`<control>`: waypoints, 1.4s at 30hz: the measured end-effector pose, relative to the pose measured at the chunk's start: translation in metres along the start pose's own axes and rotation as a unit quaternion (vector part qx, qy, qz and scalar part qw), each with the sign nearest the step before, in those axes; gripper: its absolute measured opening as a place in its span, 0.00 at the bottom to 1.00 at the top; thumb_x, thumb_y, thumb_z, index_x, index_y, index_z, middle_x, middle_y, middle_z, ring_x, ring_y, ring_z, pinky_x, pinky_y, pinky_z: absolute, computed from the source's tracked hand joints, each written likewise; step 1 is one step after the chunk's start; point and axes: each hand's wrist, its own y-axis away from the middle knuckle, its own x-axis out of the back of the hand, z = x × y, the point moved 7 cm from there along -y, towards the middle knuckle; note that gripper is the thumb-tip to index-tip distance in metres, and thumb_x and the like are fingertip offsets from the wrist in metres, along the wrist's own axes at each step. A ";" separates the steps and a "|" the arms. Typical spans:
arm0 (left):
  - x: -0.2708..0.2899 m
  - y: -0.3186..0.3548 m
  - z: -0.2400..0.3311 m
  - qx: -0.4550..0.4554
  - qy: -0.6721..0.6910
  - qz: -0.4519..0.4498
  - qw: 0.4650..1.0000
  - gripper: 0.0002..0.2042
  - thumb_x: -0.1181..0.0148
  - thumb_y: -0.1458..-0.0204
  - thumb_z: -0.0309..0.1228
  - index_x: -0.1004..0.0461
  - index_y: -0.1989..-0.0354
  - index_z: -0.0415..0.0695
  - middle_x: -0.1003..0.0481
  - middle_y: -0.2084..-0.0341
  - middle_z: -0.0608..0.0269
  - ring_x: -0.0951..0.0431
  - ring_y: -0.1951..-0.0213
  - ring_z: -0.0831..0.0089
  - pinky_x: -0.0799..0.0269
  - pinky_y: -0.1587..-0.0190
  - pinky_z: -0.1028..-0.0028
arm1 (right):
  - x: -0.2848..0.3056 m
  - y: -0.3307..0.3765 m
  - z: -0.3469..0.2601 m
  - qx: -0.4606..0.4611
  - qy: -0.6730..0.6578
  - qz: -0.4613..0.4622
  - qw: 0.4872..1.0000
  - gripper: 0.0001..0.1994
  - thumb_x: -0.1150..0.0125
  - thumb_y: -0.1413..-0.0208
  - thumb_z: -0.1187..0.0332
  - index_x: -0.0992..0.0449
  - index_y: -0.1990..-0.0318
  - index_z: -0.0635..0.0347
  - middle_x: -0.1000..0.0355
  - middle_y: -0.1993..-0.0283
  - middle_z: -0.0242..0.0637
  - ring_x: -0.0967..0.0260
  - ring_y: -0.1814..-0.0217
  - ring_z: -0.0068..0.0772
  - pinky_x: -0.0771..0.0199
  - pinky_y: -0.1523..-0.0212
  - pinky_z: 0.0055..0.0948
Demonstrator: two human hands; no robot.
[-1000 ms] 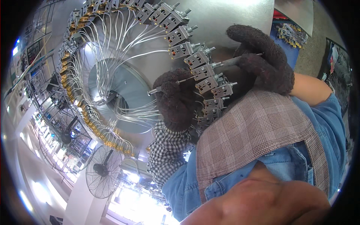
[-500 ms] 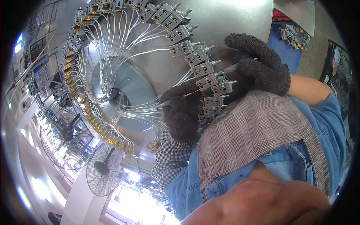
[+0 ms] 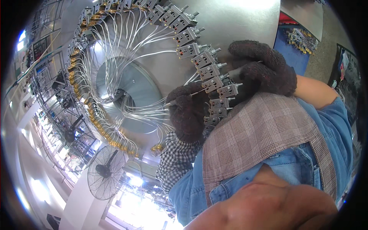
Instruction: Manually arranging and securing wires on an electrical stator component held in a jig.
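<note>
A dark knitted glove covers my left hand (image 3: 186,115), closed around a slim metal rod-shaped tool (image 3: 171,103). Its thin tip reaches toward a grey metal control box (image 3: 212,84) in the curved row. My right hand (image 3: 266,68), gloved the same way, is curled around a grey cylindrical piece (image 3: 235,72) that points at the boxes; its exact kind is unclear. Each box has a short shaft facing me. White leads (image 3: 145,115) run from the row toward the middle of the round metal table (image 3: 237,19).
A grey disc (image 3: 147,82) with a central opening gathers the leads. Brass-coloured fittings (image 3: 92,115) line the table's far left rim. A blue bin (image 3: 295,57) with more parts (image 3: 303,39) stands at the right. A caged fan (image 3: 103,171) is at the lower left.
The rod's tip shows a little farther out from my left hand, nearer the boxes. My right hand stays in nearly the same place, still closed.
</note>
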 end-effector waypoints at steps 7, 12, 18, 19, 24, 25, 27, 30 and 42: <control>-0.001 -0.001 -0.001 0.031 -0.064 -0.018 0.997 0.22 0.50 0.50 0.50 0.34 0.60 0.42 0.26 0.70 0.57 0.24 0.70 0.68 0.31 0.77 0.80 | -0.001 0.000 -0.003 0.031 0.110 -0.033 0.993 0.16 0.54 0.43 0.65 0.36 0.47 0.56 0.39 0.45 0.44 0.38 0.46 0.41 0.34 0.48 0.36; 0.004 0.000 -0.003 0.027 -0.061 -0.001 0.998 0.23 0.50 0.50 0.50 0.35 0.60 0.40 0.26 0.69 0.55 0.24 0.70 0.67 0.31 0.78 0.80 | -0.009 0.002 -0.018 0.265 0.421 -0.026 0.867 0.17 0.48 0.48 0.67 0.35 0.50 0.59 0.36 0.49 0.45 0.34 0.51 0.43 0.32 0.52 0.35; 0.001 -0.003 0.000 -0.017 -0.049 -0.045 0.998 0.23 0.50 0.49 0.49 0.36 0.59 0.40 0.28 0.66 0.55 0.24 0.65 0.65 0.27 0.73 0.75 | -0.013 -0.002 -0.027 0.274 0.416 -0.023 0.867 0.16 0.47 0.50 0.71 0.35 0.52 0.61 0.36 0.51 0.48 0.34 0.51 0.44 0.31 0.52 0.35; 0.001 -0.003 0.000 -0.018 -0.050 -0.045 0.998 0.23 0.50 0.49 0.49 0.36 0.59 0.40 0.28 0.66 0.55 0.24 0.65 0.65 0.27 0.73 0.75 | -0.010 -0.002 -0.023 0.275 0.416 -0.022 0.867 0.16 0.47 0.50 0.71 0.35 0.52 0.61 0.36 0.51 0.48 0.34 0.51 0.44 0.31 0.52 0.35; 0.006 -0.002 -0.001 0.069 -0.127 -0.063 0.988 0.22 0.51 0.48 0.47 0.36 0.59 0.38 0.30 0.62 0.55 0.27 0.60 0.61 0.27 0.60 0.63 | -0.006 -0.002 -0.018 0.260 0.395 -0.034 0.881 0.15 0.46 0.51 0.70 0.33 0.53 0.59 0.37 0.50 0.47 0.34 0.52 0.44 0.31 0.52 0.34; 0.000 -0.002 -0.003 0.066 -0.126 -0.064 0.988 0.22 0.51 0.48 0.47 0.36 0.59 0.38 0.30 0.62 0.55 0.27 0.60 0.61 0.27 0.60 0.63 | -0.008 0.000 -0.022 0.261 0.397 -0.034 0.879 0.15 0.46 0.51 0.70 0.33 0.53 0.59 0.37 0.50 0.47 0.34 0.52 0.44 0.31 0.52 0.34; -0.006 -0.008 0.004 -0.050 -0.101 0.022 0.993 0.22 0.49 0.50 0.49 0.28 0.68 0.37 0.26 0.77 0.59 0.28 0.78 0.74 0.34 0.79 0.78 | 0.006 -0.005 -0.001 -0.027 0.078 0.005 0.997 0.14 0.47 0.51 0.71 0.32 0.54 0.58 0.37 0.50 0.47 0.35 0.52 0.46 0.31 0.52 0.34; -0.032 0.013 0.040 -0.339 -0.686 -0.018 0.644 0.13 0.45 0.55 0.38 0.26 0.67 0.42 0.27 0.75 0.60 0.27 0.73 0.68 0.32 0.72 0.72 | -0.005 -0.003 -0.017 0.118 0.146 -0.022 0.982 0.13 0.48 0.48 0.69 0.32 0.54 0.56 0.37 0.50 0.45 0.35 0.52 0.45 0.33 0.51 0.35; -0.011 0.007 0.025 -0.307 -0.520 -0.037 0.796 0.08 0.39 0.61 0.28 0.27 0.72 0.41 0.28 0.72 0.59 0.29 0.68 0.62 0.33 0.66 0.69 | 0.001 0.002 -0.011 -0.089 0.024 -0.005 0.996 0.15 0.51 0.45 0.66 0.33 0.51 0.59 0.30 0.61 0.34 0.32 0.60 0.23 0.30 0.60 0.23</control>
